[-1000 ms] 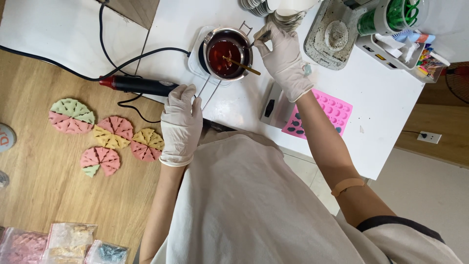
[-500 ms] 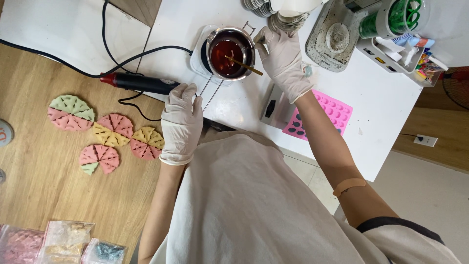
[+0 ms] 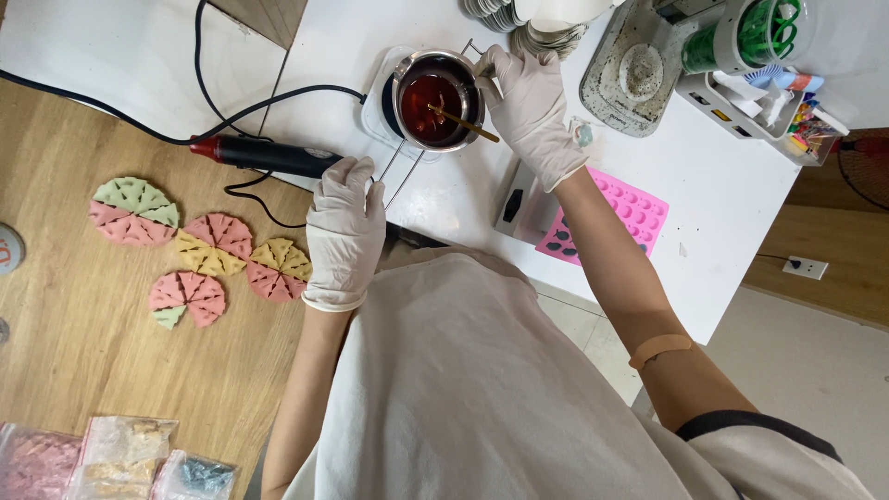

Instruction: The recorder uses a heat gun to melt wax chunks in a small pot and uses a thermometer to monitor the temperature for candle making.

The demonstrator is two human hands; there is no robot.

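Both gloved hands are at the metal pot point(image 3: 435, 100) of dark red liquid on the white table point(image 3: 722, 185): left hand point(image 3: 344, 231) closed around its wire handle, right hand point(image 3: 530, 102) pinching the rim, while the pink mold point(image 3: 616, 215) has only a few cavities filled.

The left hand point(image 3: 344, 231), in a white glove, grips the long wire handle point(image 3: 400, 167) of a small metal pot point(image 3: 438, 100) that sits on a white hot plate point(image 3: 378, 102) on the white bench point(image 3: 722, 194). The pot holds dark red liquid with a thin stick point(image 3: 463, 123) lying in it. The right hand point(image 3: 530, 104), also gloved, touches the pot's far rim. A black and red heat tool point(image 3: 264, 155) lies just beside the left hand. A pink mould point(image 3: 620, 208) lies under the right forearm. Pink, yellow and green wedge discs point(image 3: 199, 250) lie on the wooden surface point(image 3: 83, 370).
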